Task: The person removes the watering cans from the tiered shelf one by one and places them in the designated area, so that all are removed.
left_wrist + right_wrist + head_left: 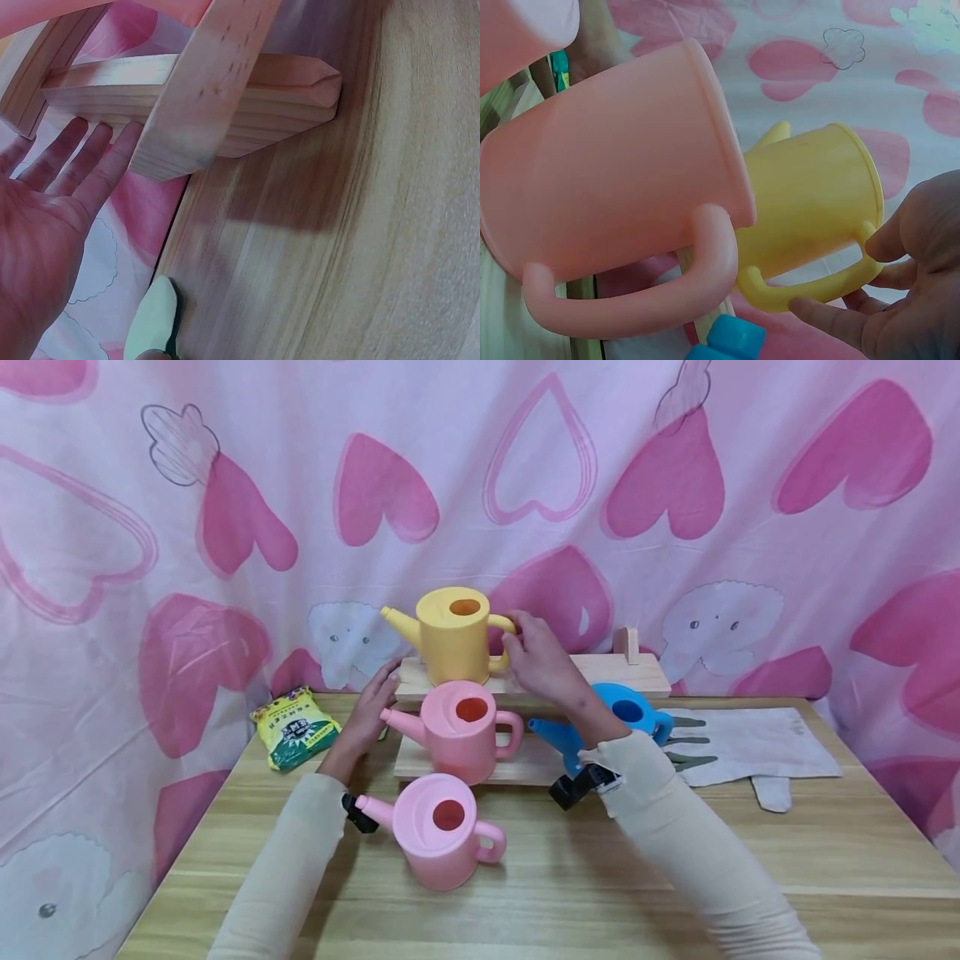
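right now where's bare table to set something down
Bare wooden table: between the light pink watering can and beige right sleeve, and nearer than the white cloth glove. Crowded: pale wooden shelf, left half, under yellow and coral watering cans.

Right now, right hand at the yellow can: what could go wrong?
1. The coral watering can stands in front of the yellow watering can; pulling that forward might knock it.
2. In the head view the right arm crosses the blue watering can; lowering it could bump that.
3. The left hand is at one end of the wooden stand; a push might shift it.
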A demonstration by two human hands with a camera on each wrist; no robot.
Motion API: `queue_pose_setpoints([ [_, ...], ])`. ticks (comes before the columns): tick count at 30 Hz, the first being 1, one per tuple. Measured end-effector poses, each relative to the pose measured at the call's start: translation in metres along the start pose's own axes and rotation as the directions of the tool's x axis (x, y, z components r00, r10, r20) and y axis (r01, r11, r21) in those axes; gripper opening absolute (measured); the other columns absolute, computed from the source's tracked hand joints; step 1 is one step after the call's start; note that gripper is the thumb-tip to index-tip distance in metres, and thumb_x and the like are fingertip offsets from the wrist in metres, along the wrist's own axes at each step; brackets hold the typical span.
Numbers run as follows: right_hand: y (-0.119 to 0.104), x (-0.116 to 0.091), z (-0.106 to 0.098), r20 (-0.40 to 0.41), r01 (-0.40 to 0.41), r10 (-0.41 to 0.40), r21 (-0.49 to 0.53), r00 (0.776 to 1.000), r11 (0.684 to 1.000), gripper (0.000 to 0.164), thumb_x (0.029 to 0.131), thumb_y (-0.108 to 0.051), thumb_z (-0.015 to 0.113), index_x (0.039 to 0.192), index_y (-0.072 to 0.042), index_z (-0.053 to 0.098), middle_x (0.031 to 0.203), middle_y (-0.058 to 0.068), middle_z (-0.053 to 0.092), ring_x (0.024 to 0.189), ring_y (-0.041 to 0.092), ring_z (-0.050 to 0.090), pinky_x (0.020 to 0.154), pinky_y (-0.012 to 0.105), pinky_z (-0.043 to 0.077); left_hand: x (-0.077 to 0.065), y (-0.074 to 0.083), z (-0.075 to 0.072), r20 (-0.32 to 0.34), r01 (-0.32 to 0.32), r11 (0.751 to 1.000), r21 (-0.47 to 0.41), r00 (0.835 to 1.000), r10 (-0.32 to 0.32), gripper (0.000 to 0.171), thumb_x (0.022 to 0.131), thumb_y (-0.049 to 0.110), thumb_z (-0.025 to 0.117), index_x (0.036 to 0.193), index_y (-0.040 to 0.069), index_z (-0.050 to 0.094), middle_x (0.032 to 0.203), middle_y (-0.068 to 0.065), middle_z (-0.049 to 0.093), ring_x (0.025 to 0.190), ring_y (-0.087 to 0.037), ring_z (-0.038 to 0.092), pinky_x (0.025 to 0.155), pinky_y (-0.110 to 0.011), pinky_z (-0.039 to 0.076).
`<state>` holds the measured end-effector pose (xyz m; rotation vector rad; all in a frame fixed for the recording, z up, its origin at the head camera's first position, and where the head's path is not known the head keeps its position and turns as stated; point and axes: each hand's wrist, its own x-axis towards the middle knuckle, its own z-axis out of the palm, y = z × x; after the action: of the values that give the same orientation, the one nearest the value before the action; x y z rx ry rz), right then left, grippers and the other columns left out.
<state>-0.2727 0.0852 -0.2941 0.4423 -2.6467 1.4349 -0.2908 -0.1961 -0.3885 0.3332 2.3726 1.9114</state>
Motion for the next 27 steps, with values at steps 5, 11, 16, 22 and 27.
queue_pose_setpoints([
  [5,0.000,0.001,-0.001,-0.001,-0.018,0.018,-0.055,1.000,0.998,0.031,0.109,-0.015,0.054,0.137,-0.002,0.053,0.116,0.013,0.059,0.099,0.026,0.058,0.084,0.035,0.058,0.000,0.000,0.001,-0.005,0.005,1.000,0.014,1.000,-0.005,0.061,0.113,0.030,0.036,0.164,0.003,0.017,0.169,-0.018,0.016,0.152,-0.038,0.019,0.121,-0.057,0.021],
  [11,-0.001,0.001,-0.001,-0.008,-0.033,0.032,-0.065,0.999,0.997,0.029,0.109,-0.016,0.054,0.134,-0.002,0.054,0.116,0.015,0.061,0.098,0.026,0.059,0.083,0.036,0.059,0.001,0.000,0.000,-0.005,0.011,1.000,0.017,1.000,-0.011,0.059,0.114,0.030,0.035,0.164,0.003,0.019,0.169,-0.018,0.016,0.152,-0.038,0.019,0.121,-0.055,0.022],
  [16,0.000,-0.002,0.000,-0.032,-0.047,0.045,-0.051,0.998,0.998,0.030,0.108,-0.016,0.055,0.135,-0.002,0.054,0.118,0.016,0.061,0.099,0.026,0.059,0.084,0.035,0.059,0.006,-0.012,-0.002,-0.012,0.004,1.000,0.010,1.000,-0.004,0.061,0.113,0.033,0.037,0.164,0.004,0.019,0.169,-0.016,0.017,0.152,-0.037,0.020,0.121,-0.057,0.021],
  [22,0.000,-0.007,-0.006,-0.061,-0.010,0.009,-0.028,0.998,1.000,0.030,0.109,-0.017,0.054,0.135,-0.001,0.053,0.113,0.017,0.060,0.090,0.026,0.058,0.078,0.034,0.059,0.017,-0.041,-0.007,-0.029,-0.003,1.000,0.021,1.000,0.004,0.066,0.112,0.044,0.037,0.166,0.011,0.017,0.170,-0.011,0.015,0.153,-0.034,0.019,0.121,-0.057,0.021],
  [27,-0.005,-0.015,-0.020,-0.092,0.018,-0.016,0.024,0.996,1.000,0.031,0.109,-0.017,0.053,0.136,-0.001,0.052,0.117,0.017,0.056,0.099,0.030,0.061,0.085,0.039,0.059,0.020,-0.040,-0.006,-0.029,-0.025,1.000,0.005,0.999,0.025,0.066,0.111,0.044,0.037,0.166,0.013,0.017,0.171,-0.009,0.014,0.153,-0.033,0.018,0.121,-0.057,0.020],
])
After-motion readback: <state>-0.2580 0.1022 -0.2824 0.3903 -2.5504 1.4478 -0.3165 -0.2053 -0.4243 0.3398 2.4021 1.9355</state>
